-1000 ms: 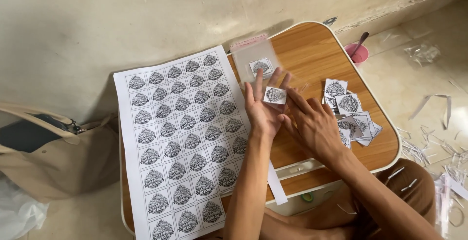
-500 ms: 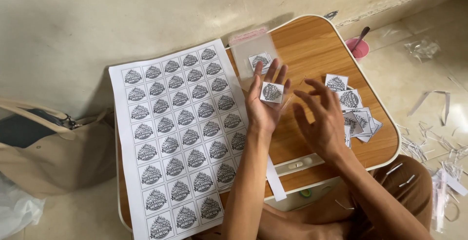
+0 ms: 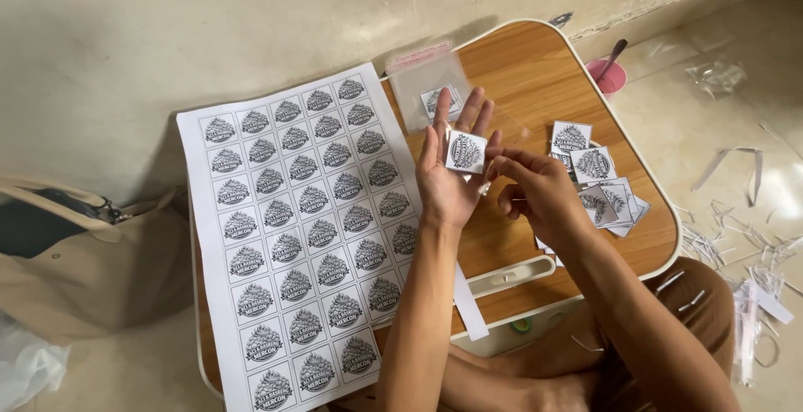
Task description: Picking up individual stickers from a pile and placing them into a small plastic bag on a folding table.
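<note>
Dozens of round black-and-white labels sit in a neat grid on the matte white sticker sheet (image 3: 305, 232), which lies flat over the left half of the low wood-grain table (image 3: 535, 77), with a tan fabric bag (image 3: 88, 261) beyond its left edge. Moving right, my left hand (image 3: 447, 182) is held open, palm up and fingers spread, clasping nothing; one cut square sticker (image 3: 466, 152) rests on its fingers. I judge the step in hand to be peeling or handling that square, so a fine pinch at its corner comes next. A glossy clear plastic pouch (image 3: 431, 86) lies just beyond that hand, with another label inside, I think. My right hand (image 3: 535, 190) pinches finger and thumb at the sticker's right edge. Farther right, loose cut squares (image 3: 598, 182) overlap in a small pile, and a pink cup (image 3: 608, 76) stands at the far edge.
</note>
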